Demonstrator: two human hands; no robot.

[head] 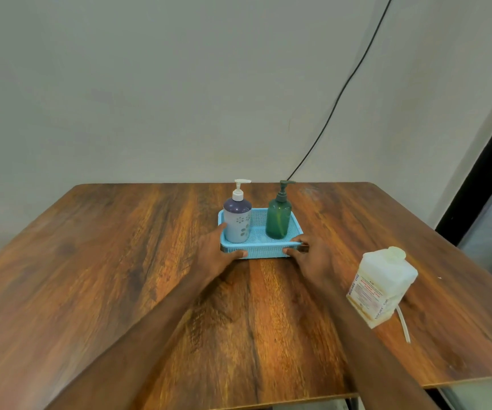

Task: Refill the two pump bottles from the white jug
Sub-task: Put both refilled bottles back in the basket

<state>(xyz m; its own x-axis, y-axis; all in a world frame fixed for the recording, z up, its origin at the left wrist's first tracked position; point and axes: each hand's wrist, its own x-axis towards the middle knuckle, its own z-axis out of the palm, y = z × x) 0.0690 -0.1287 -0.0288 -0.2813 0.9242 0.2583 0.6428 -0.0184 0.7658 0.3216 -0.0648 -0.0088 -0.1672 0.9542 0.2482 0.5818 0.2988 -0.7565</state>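
At frame centre, the left hand (218, 252) and right hand (310, 257) each hold a near corner of the blue basket (264, 253), grip closed on its rim. Inside stand the white-and-purple pump bottle (237, 216) and green pump bottle (278, 218). The white jug (382, 287) stands on the worktop (120, 261) at lower right.

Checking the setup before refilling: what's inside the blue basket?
The blue basket holds two upright pump bottles: a purple-and-white one on the left and a green one on the right. The bottles cover the basket floor beneath them.
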